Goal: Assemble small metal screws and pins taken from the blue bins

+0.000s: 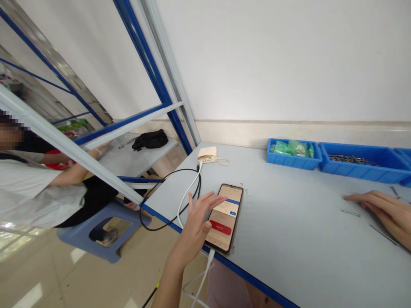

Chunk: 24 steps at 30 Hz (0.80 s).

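My left hand (196,222) hovers over or touches the screen of a smartphone (224,239), its fingers spread. The phone lies face up near the table's front edge, lit, with a pop-up and a red button. A white charging cable (210,256) is plugged into its lower end. At the right edge my right hand (385,209) lies on the tabletop with fingers stretched out, partly cut off by the frame. Close to it are a small screw-like metal piece (350,212) and a thin metal rod (384,235).
A cream power bank (207,154) with white and black cables sits at the back left of the table (289,239). Blue bins (356,171) along the wall hold green packets and metal parts. Left of a blue-white frame, a person sits on a blue stool (93,222).
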Tool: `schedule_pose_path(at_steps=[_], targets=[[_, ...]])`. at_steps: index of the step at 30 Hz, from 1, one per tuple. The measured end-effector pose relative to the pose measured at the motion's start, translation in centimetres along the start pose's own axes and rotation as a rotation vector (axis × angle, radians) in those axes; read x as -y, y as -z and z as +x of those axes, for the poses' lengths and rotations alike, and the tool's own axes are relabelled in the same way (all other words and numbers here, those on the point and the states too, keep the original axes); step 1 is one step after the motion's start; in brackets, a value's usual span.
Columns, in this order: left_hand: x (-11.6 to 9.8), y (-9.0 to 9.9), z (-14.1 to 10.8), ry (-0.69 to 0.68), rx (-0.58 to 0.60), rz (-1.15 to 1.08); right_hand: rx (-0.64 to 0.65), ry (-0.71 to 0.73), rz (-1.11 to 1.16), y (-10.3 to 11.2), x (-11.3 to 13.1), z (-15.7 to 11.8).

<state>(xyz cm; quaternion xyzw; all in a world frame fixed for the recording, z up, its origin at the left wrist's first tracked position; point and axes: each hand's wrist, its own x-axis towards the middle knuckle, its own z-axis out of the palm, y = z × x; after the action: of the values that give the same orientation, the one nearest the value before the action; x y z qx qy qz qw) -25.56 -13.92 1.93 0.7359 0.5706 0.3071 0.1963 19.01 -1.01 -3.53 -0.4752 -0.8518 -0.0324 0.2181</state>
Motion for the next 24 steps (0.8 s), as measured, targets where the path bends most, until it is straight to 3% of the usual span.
schedule_pose_path(at_steps=[9,15,24], targets=[[-2.0,-0.6,-0.3,-0.018,0.028,0.171,0.016,-0.052,0.045,0.8,1.1,0.7],[-2.2,-1.1,-0.4,-0.017,0.055,0.223,0.042,-0.063,0.081,1.0,1.5,0.7],[-2.7,-0.8,-1.7,-0.009,-0.098,0.335,0.131,-0.114,0.147,0.6,1.0,0.3]])
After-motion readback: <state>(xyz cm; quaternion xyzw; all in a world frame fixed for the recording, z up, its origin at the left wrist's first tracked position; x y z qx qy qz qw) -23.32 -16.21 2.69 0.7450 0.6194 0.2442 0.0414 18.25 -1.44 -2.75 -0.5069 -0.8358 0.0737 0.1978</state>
